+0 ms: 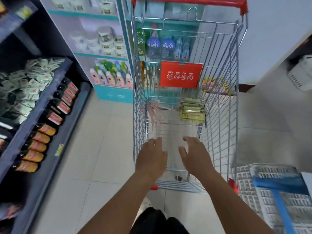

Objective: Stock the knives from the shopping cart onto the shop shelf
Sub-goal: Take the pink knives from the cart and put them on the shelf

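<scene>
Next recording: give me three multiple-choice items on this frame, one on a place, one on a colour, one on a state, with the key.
1. Where in the shopping cart does the stack of green packets lie?
A. far end of the basket
B. under the hands
C. on the handle

2. What colour is the cart's handle?
A. blue
B. red
C. yellow

3. What do the left hand and right hand hold?
A. a knife
B. a bottle
C. nothing

Key: 1 A, the packets sit beyond the hands, below the red sign. 2 B, the bar is red. 3 C, both hands are open and empty.
</scene>
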The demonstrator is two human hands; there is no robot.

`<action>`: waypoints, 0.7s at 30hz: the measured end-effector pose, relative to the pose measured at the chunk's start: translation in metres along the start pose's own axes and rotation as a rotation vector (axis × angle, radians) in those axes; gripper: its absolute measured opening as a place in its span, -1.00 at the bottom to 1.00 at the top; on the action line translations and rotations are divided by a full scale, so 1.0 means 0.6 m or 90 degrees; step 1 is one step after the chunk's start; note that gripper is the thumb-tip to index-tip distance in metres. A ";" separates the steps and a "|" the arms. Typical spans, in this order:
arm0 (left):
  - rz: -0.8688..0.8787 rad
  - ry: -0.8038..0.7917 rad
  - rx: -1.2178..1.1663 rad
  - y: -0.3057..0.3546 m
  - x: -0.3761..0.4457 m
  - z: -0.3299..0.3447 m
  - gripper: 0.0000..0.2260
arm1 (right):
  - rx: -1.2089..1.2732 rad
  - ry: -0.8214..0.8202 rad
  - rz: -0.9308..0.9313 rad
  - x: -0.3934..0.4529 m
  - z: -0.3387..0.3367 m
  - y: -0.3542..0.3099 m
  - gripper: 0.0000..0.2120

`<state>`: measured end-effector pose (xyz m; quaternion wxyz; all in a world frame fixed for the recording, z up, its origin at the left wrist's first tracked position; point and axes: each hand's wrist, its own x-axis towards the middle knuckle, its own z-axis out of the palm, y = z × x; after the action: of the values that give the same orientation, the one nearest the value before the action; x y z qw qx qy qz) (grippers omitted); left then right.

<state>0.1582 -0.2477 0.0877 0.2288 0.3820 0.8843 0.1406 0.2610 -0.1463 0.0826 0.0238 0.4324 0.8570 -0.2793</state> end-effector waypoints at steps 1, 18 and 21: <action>-0.001 0.003 0.002 -0.003 0.020 -0.007 -0.57 | 0.004 0.005 -0.002 0.020 -0.002 -0.008 -0.57; -0.162 -0.057 -0.024 -0.037 0.329 0.053 -0.52 | 0.013 -0.079 -0.012 0.384 0.045 -0.008 -0.45; -0.212 -0.083 -0.021 -0.052 0.396 0.092 -0.47 | -0.027 -0.130 -0.017 0.458 0.086 0.020 -0.36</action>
<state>0.0241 -0.0887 -0.0435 0.3119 0.2351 0.9162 0.0902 0.0881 0.0339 -0.0441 0.1159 0.3895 0.8616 -0.3041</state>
